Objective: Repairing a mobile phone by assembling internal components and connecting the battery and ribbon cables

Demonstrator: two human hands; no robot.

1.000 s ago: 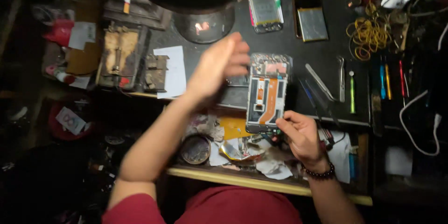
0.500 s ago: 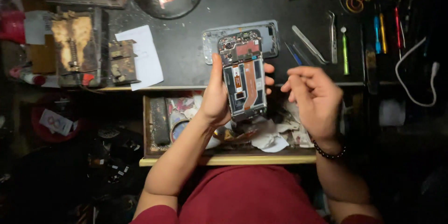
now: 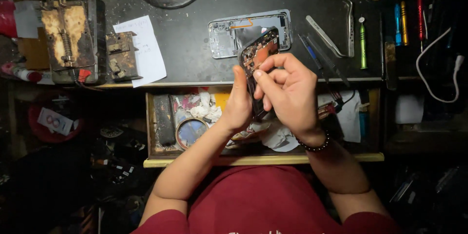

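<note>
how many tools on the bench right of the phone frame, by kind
Tweezers: 2, one straight, one curved
Screwdrivers: 4, green, blue, yellow, red
Dark-handled picks by the frame: 2
Total: 8
Both hands, left and right, hold an opened phone.

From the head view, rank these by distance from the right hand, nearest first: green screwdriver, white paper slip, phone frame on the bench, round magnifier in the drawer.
1. Phone frame: just above the right hand, on the bench.
2. Green screwdriver and round magnifier: too close to call; the screwdriver lies up and right, the magnifier down and left in the drawer.
3. White paper slip: far left on the bench.
</note>
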